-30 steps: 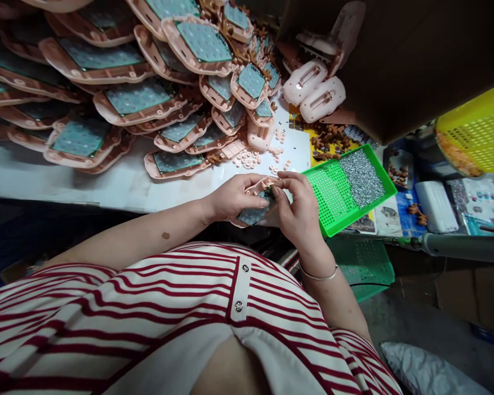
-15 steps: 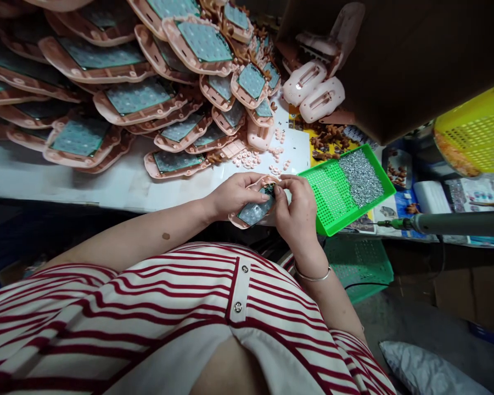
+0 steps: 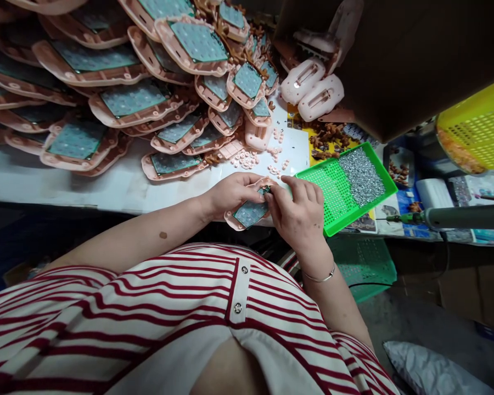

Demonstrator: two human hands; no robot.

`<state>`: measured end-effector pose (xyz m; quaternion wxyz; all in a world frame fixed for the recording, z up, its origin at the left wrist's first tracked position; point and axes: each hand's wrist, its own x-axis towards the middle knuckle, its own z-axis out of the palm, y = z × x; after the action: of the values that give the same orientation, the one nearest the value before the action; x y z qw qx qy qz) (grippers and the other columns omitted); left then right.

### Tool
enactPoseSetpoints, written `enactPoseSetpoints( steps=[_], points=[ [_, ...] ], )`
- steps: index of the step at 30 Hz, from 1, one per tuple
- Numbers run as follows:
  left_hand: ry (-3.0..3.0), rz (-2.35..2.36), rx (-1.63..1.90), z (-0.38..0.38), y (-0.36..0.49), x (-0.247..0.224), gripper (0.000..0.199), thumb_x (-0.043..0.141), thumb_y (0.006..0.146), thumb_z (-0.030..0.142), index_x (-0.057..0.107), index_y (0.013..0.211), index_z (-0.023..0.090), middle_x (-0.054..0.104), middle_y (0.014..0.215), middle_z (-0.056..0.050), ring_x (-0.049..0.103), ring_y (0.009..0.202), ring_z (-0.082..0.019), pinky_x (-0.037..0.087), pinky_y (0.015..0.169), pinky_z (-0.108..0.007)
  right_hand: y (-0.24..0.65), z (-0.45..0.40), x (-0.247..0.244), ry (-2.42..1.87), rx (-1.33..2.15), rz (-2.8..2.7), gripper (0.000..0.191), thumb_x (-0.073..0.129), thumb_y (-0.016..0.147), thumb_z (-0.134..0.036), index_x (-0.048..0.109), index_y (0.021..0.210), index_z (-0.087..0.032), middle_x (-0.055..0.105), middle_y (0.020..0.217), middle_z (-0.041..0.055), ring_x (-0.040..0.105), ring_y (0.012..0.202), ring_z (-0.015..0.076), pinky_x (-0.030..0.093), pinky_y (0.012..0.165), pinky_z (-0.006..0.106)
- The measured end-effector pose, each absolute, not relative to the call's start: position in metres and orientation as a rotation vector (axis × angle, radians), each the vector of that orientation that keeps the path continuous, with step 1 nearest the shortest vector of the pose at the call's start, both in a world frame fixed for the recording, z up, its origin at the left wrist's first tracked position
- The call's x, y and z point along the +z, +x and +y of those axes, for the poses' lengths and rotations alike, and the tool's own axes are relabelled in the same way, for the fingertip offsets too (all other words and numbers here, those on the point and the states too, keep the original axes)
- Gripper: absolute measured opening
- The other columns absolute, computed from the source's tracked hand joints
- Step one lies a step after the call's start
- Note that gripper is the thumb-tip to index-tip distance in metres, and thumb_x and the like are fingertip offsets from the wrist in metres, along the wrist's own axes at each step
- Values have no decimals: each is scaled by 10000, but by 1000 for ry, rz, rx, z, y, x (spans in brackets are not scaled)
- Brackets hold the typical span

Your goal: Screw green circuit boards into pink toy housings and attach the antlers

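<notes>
Head view: green tray (image 3: 333,219) on worktop (image 3: 119,186) edge, silver screws (image 3: 361,175) heaped in its far half. Left hand (image 3: 230,195) grips pink shell with keypad board (image 3: 249,213); right hand (image 3: 300,211) fingertips pinched at its top edge. Stacked pink shells (image 3: 140,99) crowd behind; yellow basket (image 3: 477,131) right; screwdriver (image 3: 440,218) hangs nearby.

garment: red-and-white striped short-sleeved top (image 3: 156,307) | placket: white strip at 6 o'clock with two round metal studs (image 3: 241,286) | right wrist: thin silver bangle (image 3: 320,277) | forearms: bare
</notes>
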<state>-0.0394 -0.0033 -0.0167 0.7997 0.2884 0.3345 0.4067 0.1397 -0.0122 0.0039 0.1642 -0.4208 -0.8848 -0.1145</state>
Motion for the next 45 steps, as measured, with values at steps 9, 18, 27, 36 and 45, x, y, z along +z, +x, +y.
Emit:
enactPoseSetpoints(
  steps=[9, 18, 27, 36, 45],
  points=[
    [638, 793, 866, 2, -38, -12, 237, 739, 598, 135, 683, 826, 108, 682, 717, -22, 621, 611, -139, 489, 611, -254, 137, -23, 5, -1351, 117, -2529, 860, 521, 821, -773, 473, 1403, -141, 567, 1396, 217, 540, 1270, 368, 463, 1032, 527],
    [623, 787, 908, -2, -38, -15, 254, 765, 631, 145, 669, 865, 118, 673, 745, -12, 619, 634, -133, 489, 635, -247, 125, -33, -3, -1446, 244, -2420, 882, 592, 831, -687, 416, 1449, -82, 504, 1471, 248, 501, 1354, 376, 482, 1075, 546],
    [602, 763, 887, -5, -38, -12, 277, 793, 632, 160, 692, 883, 104, 696, 777, -32, 639, 675, -140, 501, 661, -244, 124, -41, 2, -1468, 141, -2378, 852, 635, 829, -626, 433, 1437, -65, 520, 1468, 247, 515, 1343, 375, 470, 1095, 536],
    [777, 798, 784, -9, -40, -11, 531, 812, 642, 118, 640, 1143, 161, 688, 894, -17, 634, 714, -121, 453, 594, -194, 128, -40, -9, -1479, 206, -2342, 837, 653, 828, -578, 398, 1456, -85, 501, 1467, 265, 518, 1339, 384, 481, 1077, 563],
    [761, 818, 794, -7, -39, -15, 530, 823, 607, 121, 630, 1101, 126, 689, 886, -20, 642, 759, -149, 494, 693, -245, 139, -36, -10, -1413, 546, -2323, 972, 746, 750, -610, 329, 1510, -170, 431, 1521, 220, 421, 1442, 369, 434, 1142, 571]
  ],
)
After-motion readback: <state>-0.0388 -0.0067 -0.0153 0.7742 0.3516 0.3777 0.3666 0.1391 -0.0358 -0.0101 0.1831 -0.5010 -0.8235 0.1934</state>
